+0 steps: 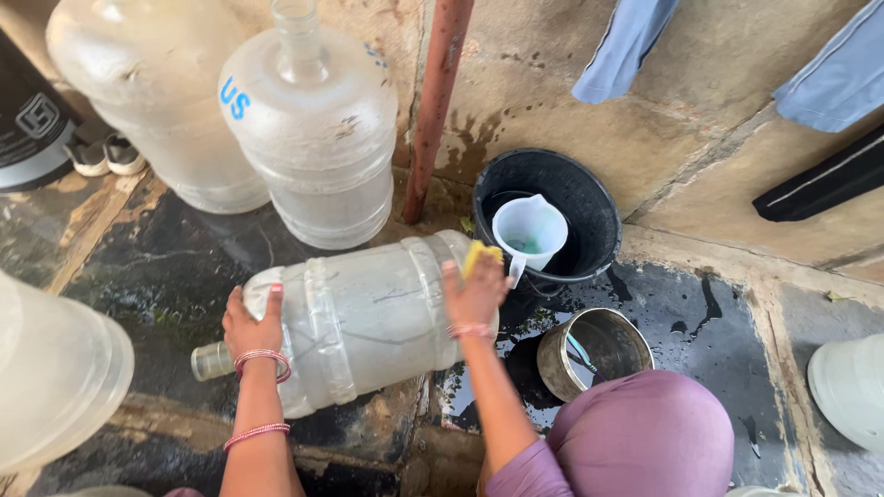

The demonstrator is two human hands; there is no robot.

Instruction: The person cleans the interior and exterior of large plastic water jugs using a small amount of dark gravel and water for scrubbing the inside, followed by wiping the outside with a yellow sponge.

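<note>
We are steadying the jug, lying on its side at centre, our left hand spread flat by its neck at 9 o'clock, our right hand clamping a yellow sponge against its base at 3 o'clock.

Single head view, steep downward, close over wet stone floor by wall.

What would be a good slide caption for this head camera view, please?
Left hand steadies a clear water jug lying on wet stone while the right hand presses a yellow sponge against it.
</note>
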